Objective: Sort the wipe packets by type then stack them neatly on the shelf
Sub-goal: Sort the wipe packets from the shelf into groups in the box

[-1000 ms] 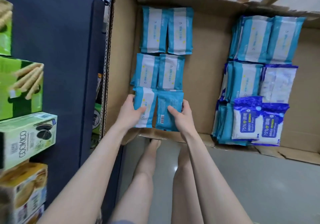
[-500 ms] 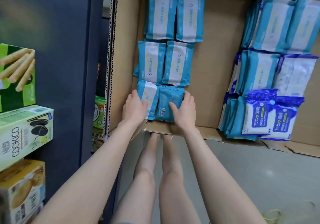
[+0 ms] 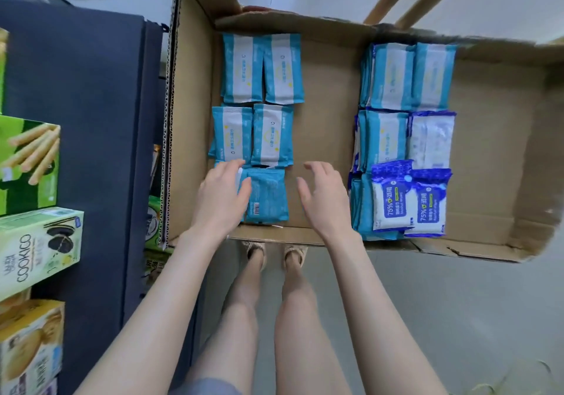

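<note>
the risk we see is in the near row. our left hand [image 3: 221,193] lies flat on the near-left packet [image 3: 240,177], fingers relaxed, its grip closed on nothing. a sideways push from it could skew the face-down packet [image 3: 267,196] beside it or nudge the middle pair [image 3: 251,135] out of line. that face-down packet shows its barcode while its neighbours show their fronts, so the row may read untidy if left so. our right hand [image 3: 323,199] hovers over bare cardboard, its grip open and empty.

the cardboard box [image 3: 329,120] holds two groups well apart. on the left are three pairs of teal packets, the far pair [image 3: 262,68] near the back wall. on the right are teal stacks [image 3: 409,77], with two dark blue alcohol packets [image 3: 412,202] on top at the front and a pale packet [image 3: 430,139] behind them, perhaps a third type. pulling teal ones from under the blue could topple them.
</note>
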`<move>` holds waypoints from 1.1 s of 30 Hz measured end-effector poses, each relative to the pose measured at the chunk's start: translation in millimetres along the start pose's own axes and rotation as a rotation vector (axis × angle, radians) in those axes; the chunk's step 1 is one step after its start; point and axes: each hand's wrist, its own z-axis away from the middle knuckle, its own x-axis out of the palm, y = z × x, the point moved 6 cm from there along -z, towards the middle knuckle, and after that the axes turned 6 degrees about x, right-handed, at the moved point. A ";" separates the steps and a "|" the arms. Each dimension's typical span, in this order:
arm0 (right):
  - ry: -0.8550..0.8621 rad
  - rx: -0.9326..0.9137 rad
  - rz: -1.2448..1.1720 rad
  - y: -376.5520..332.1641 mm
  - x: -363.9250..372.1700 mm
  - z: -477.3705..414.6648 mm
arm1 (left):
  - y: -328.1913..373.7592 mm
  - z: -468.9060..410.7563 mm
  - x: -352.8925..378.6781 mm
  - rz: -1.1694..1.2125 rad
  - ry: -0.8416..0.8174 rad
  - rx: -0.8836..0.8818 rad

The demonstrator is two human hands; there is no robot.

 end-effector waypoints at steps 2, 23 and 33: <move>0.038 -0.003 -0.022 9.8 -21.6 9.1 | 24.5 7.1 0.9 0.021 0.030 0.054; -0.076 0.057 -0.070 238.2 -128.3 34.3 | 197.1 68.3 205.7 0.282 0.089 -0.151; -0.096 0.261 -0.179 265.6 -102.0 -9.5 | 184.5 26.5 224.2 0.209 0.212 -0.452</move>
